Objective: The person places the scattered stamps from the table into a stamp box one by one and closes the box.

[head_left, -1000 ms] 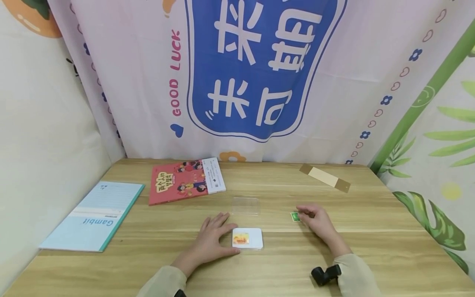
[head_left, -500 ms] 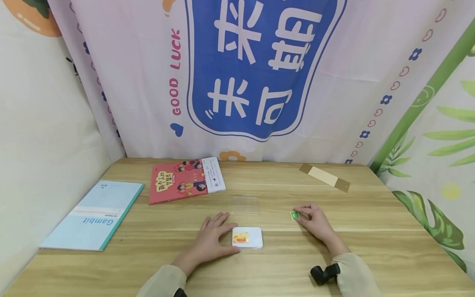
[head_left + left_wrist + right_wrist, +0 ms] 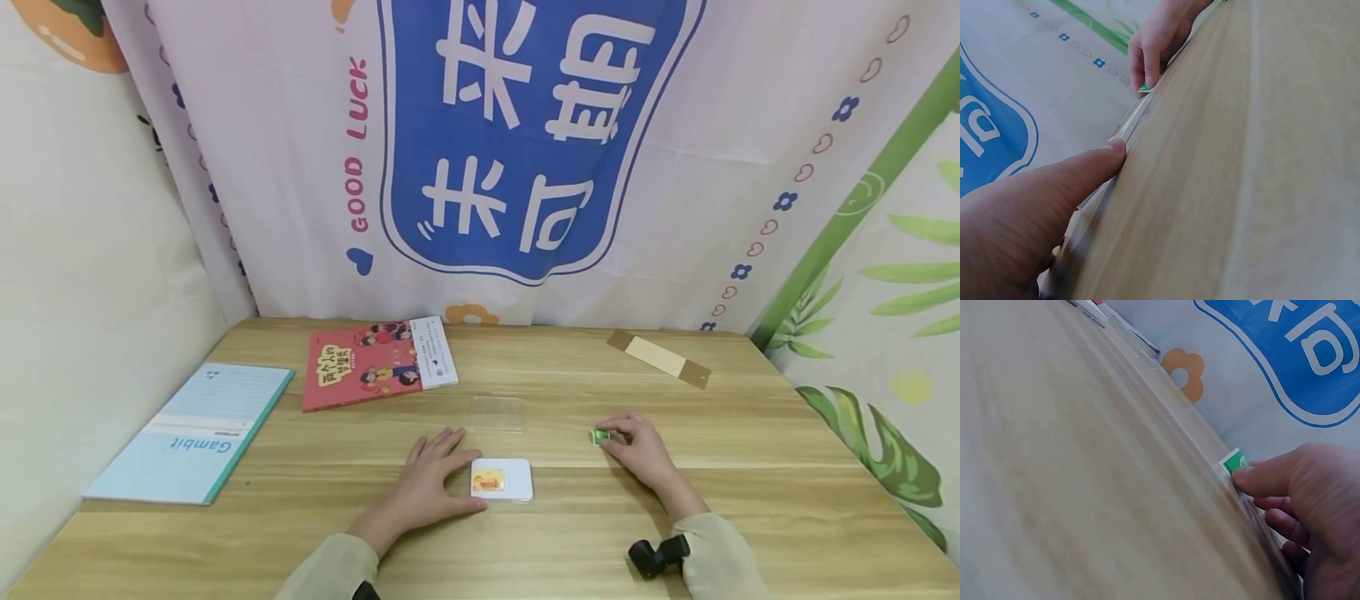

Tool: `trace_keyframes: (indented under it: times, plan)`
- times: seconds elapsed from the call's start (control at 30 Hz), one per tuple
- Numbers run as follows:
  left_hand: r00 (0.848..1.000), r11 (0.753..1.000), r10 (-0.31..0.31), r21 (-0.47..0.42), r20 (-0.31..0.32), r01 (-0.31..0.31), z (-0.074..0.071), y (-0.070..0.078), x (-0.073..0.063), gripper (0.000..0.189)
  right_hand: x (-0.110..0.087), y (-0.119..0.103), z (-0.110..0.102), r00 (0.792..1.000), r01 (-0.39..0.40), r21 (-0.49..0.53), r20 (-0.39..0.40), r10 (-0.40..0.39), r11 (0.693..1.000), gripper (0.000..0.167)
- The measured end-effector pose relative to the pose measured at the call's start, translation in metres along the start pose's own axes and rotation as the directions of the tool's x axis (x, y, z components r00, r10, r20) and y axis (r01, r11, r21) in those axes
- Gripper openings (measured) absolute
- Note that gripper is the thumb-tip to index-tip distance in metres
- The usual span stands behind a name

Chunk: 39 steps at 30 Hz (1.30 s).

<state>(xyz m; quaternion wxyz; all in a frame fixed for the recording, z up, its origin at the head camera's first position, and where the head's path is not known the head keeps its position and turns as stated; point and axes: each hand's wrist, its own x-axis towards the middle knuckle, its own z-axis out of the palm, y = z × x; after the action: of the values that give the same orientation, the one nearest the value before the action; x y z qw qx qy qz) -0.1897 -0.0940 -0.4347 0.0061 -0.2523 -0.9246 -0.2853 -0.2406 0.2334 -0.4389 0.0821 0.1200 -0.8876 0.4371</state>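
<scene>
My right hand [image 3: 641, 450] pinches a small green stamp [image 3: 597, 437] with a white border between thumb and fingertips, close over the table. In the right wrist view the stamp [image 3: 1234, 460] sticks out past the thumb, its near end hidden by it. My left hand [image 3: 427, 483] rests on the table with fingers spread. Its thumb and index fingertip touch the left corners of a flat white card [image 3: 517, 479] with a clear rim. A yellow and orange stamp [image 3: 488, 480] lies on the left part of that card. The left wrist view shows the thumb [image 3: 1113, 149] straight against the card's edge.
Just behind the card lies a clear plastic lid [image 3: 497, 415]. Further back are a red picture book [image 3: 360, 367] and, at right, a brown and cream strip [image 3: 658, 358]. A light blue notebook [image 3: 187, 433] lies at the left edge of the wooden table [image 3: 570, 542].
My right fingers have closed on the green stamp's edge and tilted it, so it looks narrower now. The left hand and the card have stayed in place.
</scene>
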Motion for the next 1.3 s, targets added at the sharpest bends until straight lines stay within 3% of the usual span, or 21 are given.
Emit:
trace_keyframes:
  times: [0.57, 0.67, 0.83, 1.07, 1.3]
  plan:
    - [1.0, 1.0, 0.0, 0.01, -0.007, 0.0, 0.0, 0.0, -0.001, 0.069, -0.001, -0.006, 0.003, 0.988, -0.151, 0.047, -0.024, 0.152, 0.987, 0.021]
    - [1.0, 1.0, 0.004, 0.006, -0.005, -0.004, 0.001, 0.0, -0.001, 0.068, -0.002, -0.01, 0.005, 0.985, -0.154, 0.068, -0.071, 0.159, 0.986, 0.02]
    - [1.0, 1.0, 0.004, 0.01, 0.0, -0.004, 0.002, 0.0, 0.0, 0.068, -0.004, -0.026, 0.013, 0.984, -0.119, 0.195, -0.109, 0.142, 0.974, 0.017]
    - [1.0, 1.0, 0.01, 0.011, 0.005, -0.01, 0.001, -0.001, 0.0, 0.069, -0.011, -0.058, 0.033, 0.992, -0.114, 0.312, -0.02, 0.127, 0.943, 0.014]
    - [1.0, 1.0, 0.002, 0.021, -0.001, -0.002, -0.001, 0.001, 0.0, 0.067, -0.018, -0.075, 0.06, 0.993, -0.027, 0.282, 0.119, -0.007, 0.959, 0.011]
